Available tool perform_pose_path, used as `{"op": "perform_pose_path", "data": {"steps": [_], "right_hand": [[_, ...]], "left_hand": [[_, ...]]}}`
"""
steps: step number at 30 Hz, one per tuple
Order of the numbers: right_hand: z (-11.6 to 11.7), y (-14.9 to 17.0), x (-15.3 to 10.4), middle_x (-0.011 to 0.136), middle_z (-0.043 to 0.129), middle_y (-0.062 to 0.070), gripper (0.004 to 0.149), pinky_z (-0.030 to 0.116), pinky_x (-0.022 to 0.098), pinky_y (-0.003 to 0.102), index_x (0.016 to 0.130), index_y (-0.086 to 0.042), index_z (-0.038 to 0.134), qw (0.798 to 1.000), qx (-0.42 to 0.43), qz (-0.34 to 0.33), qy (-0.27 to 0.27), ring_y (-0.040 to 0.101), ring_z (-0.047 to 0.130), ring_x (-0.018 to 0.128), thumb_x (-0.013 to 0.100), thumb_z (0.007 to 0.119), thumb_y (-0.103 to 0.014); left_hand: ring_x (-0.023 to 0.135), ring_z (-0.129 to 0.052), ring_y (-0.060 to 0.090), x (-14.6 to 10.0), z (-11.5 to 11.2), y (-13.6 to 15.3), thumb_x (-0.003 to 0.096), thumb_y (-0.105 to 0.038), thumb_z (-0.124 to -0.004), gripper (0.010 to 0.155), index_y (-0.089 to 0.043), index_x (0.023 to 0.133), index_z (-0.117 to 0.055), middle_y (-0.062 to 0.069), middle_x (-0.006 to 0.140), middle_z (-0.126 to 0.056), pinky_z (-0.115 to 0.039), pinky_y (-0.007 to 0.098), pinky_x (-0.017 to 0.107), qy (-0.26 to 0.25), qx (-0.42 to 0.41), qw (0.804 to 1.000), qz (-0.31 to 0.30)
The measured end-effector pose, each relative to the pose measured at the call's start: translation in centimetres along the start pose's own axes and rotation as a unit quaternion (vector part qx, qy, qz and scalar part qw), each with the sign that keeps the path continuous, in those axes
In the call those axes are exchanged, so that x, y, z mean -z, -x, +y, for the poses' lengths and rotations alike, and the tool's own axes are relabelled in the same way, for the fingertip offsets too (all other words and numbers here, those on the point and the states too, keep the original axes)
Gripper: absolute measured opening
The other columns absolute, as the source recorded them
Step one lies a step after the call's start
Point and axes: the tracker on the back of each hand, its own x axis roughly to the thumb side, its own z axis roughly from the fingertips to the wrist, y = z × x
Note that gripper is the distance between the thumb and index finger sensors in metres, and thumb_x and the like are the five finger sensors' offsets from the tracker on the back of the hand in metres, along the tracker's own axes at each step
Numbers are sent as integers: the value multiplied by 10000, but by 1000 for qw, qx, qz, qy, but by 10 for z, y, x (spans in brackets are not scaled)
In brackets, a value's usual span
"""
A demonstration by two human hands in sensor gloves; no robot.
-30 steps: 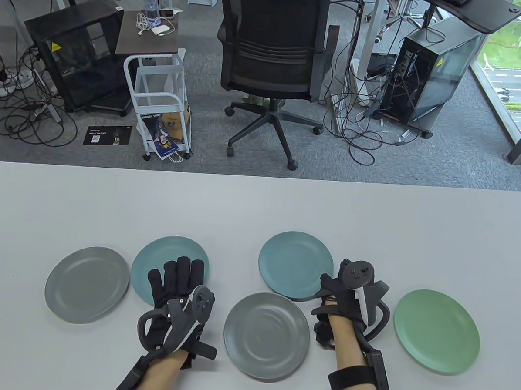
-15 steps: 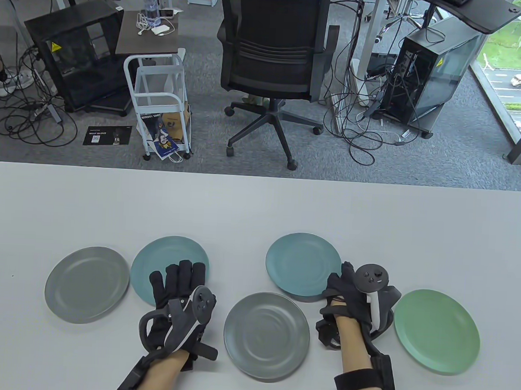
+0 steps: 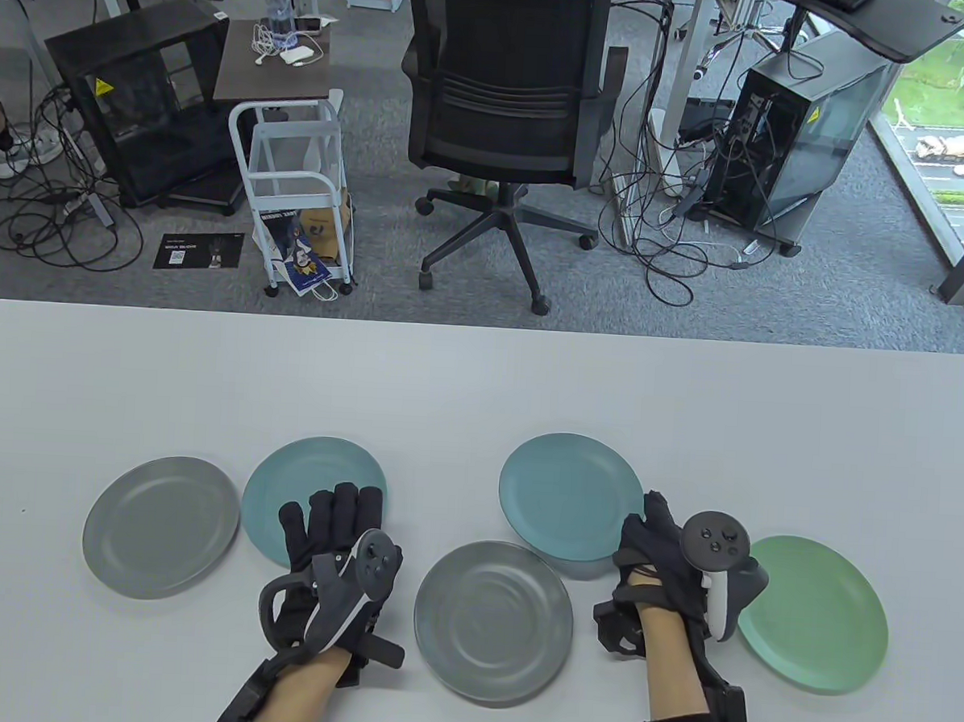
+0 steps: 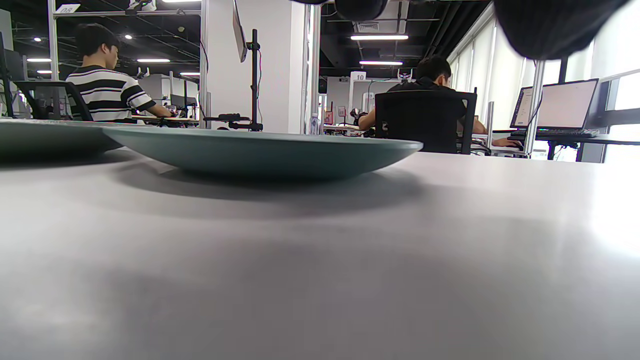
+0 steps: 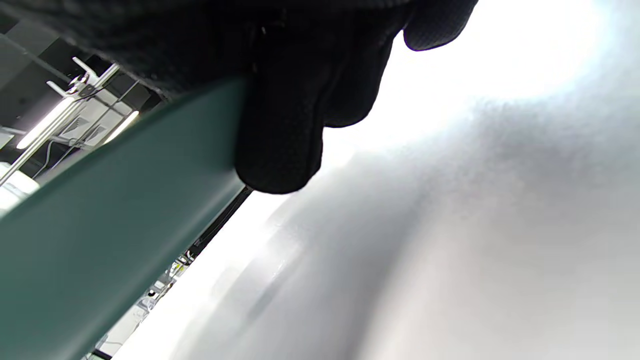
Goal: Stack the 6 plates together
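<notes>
Five plates show on the white table (image 3: 481, 385). A grey plate (image 3: 158, 526) lies far left, with a teal plate (image 3: 307, 473) beside it. A second grey plate (image 3: 493, 620) lies centre front and a green plate (image 3: 823, 621) at the right. My right hand (image 3: 650, 539) grips the near-right rim of another teal plate (image 3: 568, 495), held off the table. In the right wrist view my fingers (image 5: 285, 125) lie under its rim (image 5: 110, 210). My left hand (image 3: 332, 523) is flat, fingers spread over the left teal plate's near edge. That plate (image 4: 260, 150) fills the left wrist view.
The table's far half holds nothing. Beyond its far edge stand an office chair (image 3: 504, 96), a white cart (image 3: 298, 182) and computer towers on the floor. The held teal plate's near edge is close to the centre grey plate's far rim.
My right hand has carried the teal plate to the right, toward the green plate. The left hand and the other plates have stayed put.
</notes>
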Motion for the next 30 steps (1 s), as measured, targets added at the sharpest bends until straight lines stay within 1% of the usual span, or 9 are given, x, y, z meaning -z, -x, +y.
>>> {"op": "perform_pose_path", "data": {"steps": [4, 13, 21, 30], "right_hand": [[2, -6, -5, 642, 991, -64, 507, 446, 765, 522, 995, -166, 638, 1000, -4, -20, -9, 179, 745, 861, 544, 734, -377], [12, -21, -10, 667, 976, -62, 493, 427, 770, 527, 1007, -188, 626, 996, -13, -67, -55, 184, 719, 882, 554, 708, -363], [19, -25, -11, 682, 964, -57, 477, 413, 770, 535, 1010, -211, 630, 991, -12, -92, -95, 197, 702, 892, 558, 693, -348], [28, -35, -16, 681, 964, -54, 467, 411, 772, 537, 1006, -220, 644, 984, -21, -124, -125, 197, 701, 894, 558, 690, -346]], "left_hand": [[1159, -334, 144, 0, 0, 1, 356, -655, -714, 823, -471, 1049, -311, -184, 1178, -351, -83, 489, 850, 1, -2, 1000, 2], [1158, -338, 146, 2, -2, 7, 356, -656, -713, 822, -470, 1049, -311, -184, 1177, -355, -84, 490, 851, 7, -9, 1000, 13], [1159, -335, 146, 6, -4, 14, 357, -654, -714, 822, -472, 1049, -310, -185, 1178, -353, -79, 489, 852, 19, -17, 999, 30], [1160, -336, 149, 11, -7, 22, 358, -651, -718, 814, -470, 1050, -331, -185, 1178, -367, -77, 490, 851, 36, -21, 998, 47]]}}
